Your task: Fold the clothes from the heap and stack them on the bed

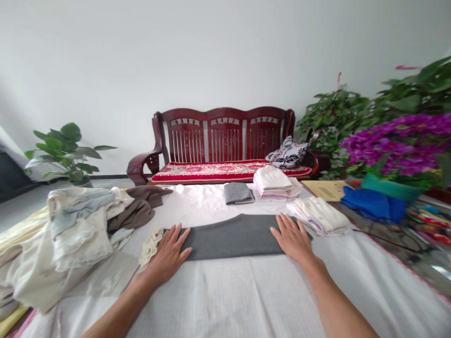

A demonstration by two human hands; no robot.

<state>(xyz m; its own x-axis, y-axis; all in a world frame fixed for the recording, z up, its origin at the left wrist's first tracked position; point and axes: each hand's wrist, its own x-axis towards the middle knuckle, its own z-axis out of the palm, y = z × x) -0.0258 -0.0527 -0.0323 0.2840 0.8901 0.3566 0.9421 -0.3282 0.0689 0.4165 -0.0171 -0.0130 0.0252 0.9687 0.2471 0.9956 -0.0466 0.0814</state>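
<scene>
A dark grey cloth (232,236) lies folded into a long strip on the white-covered table (225,300). My left hand (168,253) rests flat on its left end, fingers stretched out. My right hand (293,237) presses flat on its right end, fingers spread. Neither hand grips anything.
A heap of unfolded cream, pale blue and brown cloths (81,230) sits at the left. Behind are a small folded grey cloth (238,193), two stacks of folded white cloths (275,182) (320,216), a blue cloth (369,203), potted purple flowers (398,155) and a red wooden bench (225,145).
</scene>
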